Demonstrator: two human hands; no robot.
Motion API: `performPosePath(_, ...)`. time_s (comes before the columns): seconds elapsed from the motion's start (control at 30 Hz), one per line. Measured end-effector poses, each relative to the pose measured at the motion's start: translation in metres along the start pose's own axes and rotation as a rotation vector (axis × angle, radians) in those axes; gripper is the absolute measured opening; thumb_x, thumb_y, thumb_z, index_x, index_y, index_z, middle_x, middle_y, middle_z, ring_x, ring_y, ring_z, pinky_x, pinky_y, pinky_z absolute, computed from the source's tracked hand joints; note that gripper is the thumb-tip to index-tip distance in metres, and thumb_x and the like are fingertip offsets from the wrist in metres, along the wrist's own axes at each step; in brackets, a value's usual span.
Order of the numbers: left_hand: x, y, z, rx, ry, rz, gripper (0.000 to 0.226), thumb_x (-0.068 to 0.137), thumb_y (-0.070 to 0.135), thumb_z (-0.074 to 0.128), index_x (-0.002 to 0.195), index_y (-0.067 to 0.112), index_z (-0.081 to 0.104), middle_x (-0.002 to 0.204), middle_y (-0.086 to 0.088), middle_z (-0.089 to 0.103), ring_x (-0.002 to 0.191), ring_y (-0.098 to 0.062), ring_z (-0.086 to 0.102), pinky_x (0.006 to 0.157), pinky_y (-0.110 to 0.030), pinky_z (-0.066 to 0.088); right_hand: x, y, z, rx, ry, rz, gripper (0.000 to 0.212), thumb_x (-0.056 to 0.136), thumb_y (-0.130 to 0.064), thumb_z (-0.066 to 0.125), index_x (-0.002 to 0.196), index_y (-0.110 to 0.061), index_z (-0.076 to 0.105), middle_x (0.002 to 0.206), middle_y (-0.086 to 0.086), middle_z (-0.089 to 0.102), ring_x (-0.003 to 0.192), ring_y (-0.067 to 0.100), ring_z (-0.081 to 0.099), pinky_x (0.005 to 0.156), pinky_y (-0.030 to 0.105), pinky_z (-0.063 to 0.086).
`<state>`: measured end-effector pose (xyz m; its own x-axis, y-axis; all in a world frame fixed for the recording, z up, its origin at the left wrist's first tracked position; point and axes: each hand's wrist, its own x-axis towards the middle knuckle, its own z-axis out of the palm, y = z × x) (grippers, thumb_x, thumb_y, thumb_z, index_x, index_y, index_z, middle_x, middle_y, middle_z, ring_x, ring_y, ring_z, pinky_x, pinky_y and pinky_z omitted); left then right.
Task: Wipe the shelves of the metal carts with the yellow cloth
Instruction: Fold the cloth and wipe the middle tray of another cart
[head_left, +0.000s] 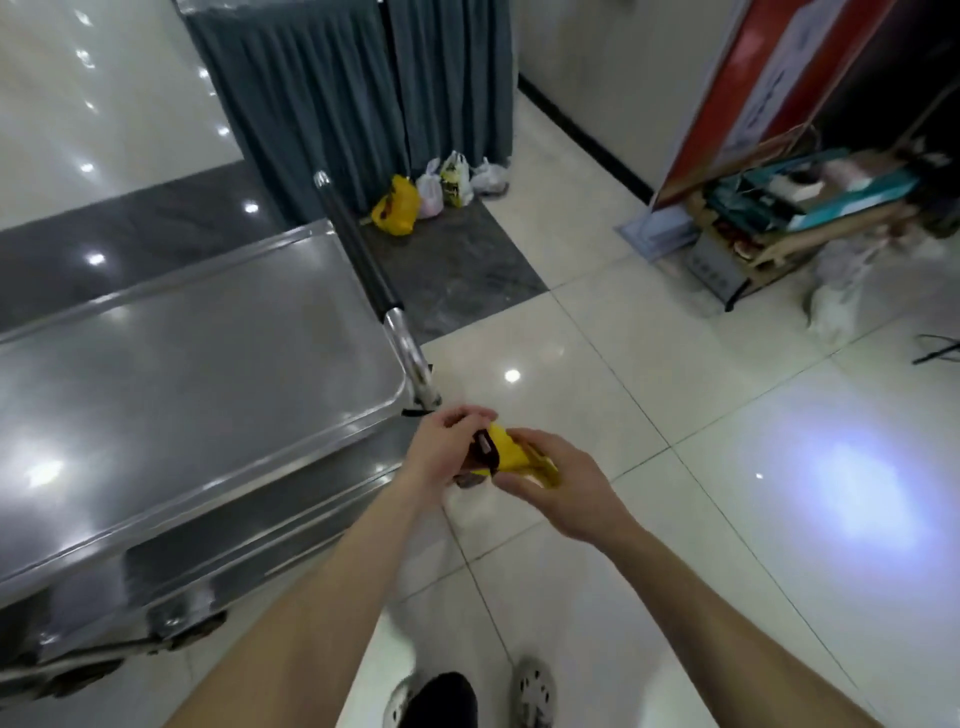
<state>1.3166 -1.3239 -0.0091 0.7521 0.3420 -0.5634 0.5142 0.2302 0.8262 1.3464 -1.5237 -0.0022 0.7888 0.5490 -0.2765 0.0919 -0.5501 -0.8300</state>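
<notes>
glossy tiled floor (623, 364), with a metal cart (78, 597) left of the fingers; wiping not yet begun.
yellow cloth (511, 452) sits bunched between both hands: left hand (447, 447) fingers curl round one end, right hand (561, 483) fingers pinch the other, probably folding it into a pad. top shelf (182, 374) lies just beyond the left fingers, untouched.

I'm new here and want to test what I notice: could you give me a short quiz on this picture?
1. True or false: the yellow cloth lies on top of the metal cart.
2. The left hand and right hand together hold: A a sponge; B the cloth; C a bottle.
3. Fill in: the cart stands to the person's ____.
Key: 1 false; 2 B; 3 left.
</notes>
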Motion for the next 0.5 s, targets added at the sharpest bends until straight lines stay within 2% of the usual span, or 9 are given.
performPosePath(0.1,0.027,0.043,0.02,-0.104,-0.044,-0.007,0.036,0.101,0.002,0.046,0.113,0.006,0.08,0.107,-0.022,0.079,0.094,-0.037,0.08,0.079,-0.043,0.068,0.051,-0.008,-0.047,0.051,0.086,-0.012,0.03,0.098,-0.044,0.076,0.127,-0.037,0.076,0.11,-0.016,0.077,0.102,0.003,0.071,0.091,0.029,0.058)
performPosePath(0.17,0.053,0.07,0.021,-0.04,-0.084,0.065,0.039,0.102,-0.004,0.046,0.118,0.01,0.079,0.108,-0.021,0.081,0.1,-0.038,0.081,0.093,-0.051,0.066,0.091,-0.013,-0.074,0.063,0.105,-0.028,0.022,0.1,-0.041,0.074,0.12,-0.034,0.08,0.1,-0.016,0.079,0.093,0.002,0.072,0.08,0.022,0.055)
performPosePath(0.2,0.068,0.082,0.022,0.033,-0.094,0.11,0.037,0.103,-0.003,0.05,0.119,0.014,0.079,0.108,-0.017,0.082,0.1,-0.037,0.081,0.096,-0.054,0.064,0.11,-0.016,-0.086,0.06,0.105,-0.036,0.02,0.101,-0.044,0.072,0.116,-0.034,0.082,0.096,-0.017,0.078,0.087,0.0,0.072,0.075,0.018,0.051)
performPosePath(0.27,0.103,0.108,0.021,0.163,-0.107,0.182,0.03,0.105,0.003,0.06,0.116,0.022,0.08,0.103,-0.011,0.084,0.096,-0.032,0.082,0.093,-0.053,0.064,0.155,-0.024,-0.11,0.055,0.11,-0.043,0.022,0.103,-0.052,0.066,0.108,-0.038,0.082,0.088,-0.018,0.077,0.079,0.0,0.069,0.067,0.013,0.048)
performPosePath(0.33,0.145,0.133,0.02,0.242,-0.099,0.24,0.025,0.104,0.008,0.068,0.11,0.029,0.08,0.093,-0.003,0.083,0.085,-0.022,0.079,0.079,-0.043,0.064,0.206,-0.033,-0.134,0.036,0.116,-0.041,0.023,0.105,-0.054,0.061,0.095,-0.044,0.078,0.08,-0.024,0.072,0.077,-0.002,0.066,0.063,0.013,0.045)
performPosePath(0.4,0.189,0.154,0.022,0.365,-0.06,0.316,0.018,0.101,0.016,0.075,0.106,0.033,0.08,0.084,0.0,0.073,0.077,-0.013,0.066,0.072,-0.033,0.054,0.259,-0.043,-0.154,0.0,0.107,-0.064,0.03,0.107,-0.052,0.059,0.079,-0.049,0.071,0.07,-0.025,0.065,0.071,-0.002,0.059,0.061,0.017,0.041)
performPosePath(0.47,0.232,0.176,0.023,0.539,0.026,0.38,0.011,0.099,0.027,0.079,0.106,0.036,0.079,0.099,0.002,0.061,0.093,-0.008,0.056,0.086,-0.028,0.043,0.311,-0.053,-0.168,-0.019,0.063,-0.074,0.034,0.108,-0.051,0.056,0.078,-0.043,0.07,0.069,-0.018,0.064,0.07,0.003,0.057,0.063,0.028,0.043)
performPosePath(0.5,0.248,0.189,0.02,0.613,0.084,0.396,0.011,0.098,0.031,0.079,0.109,0.034,0.08,0.109,0.002,0.055,0.104,-0.007,0.051,0.094,-0.025,0.04,0.335,-0.06,-0.174,-0.032,0.027,-0.08,0.035,0.109,-0.051,0.055,0.083,-0.035,0.072,0.073,-0.012,0.066,0.072,0.006,0.058,0.066,0.036,0.046)
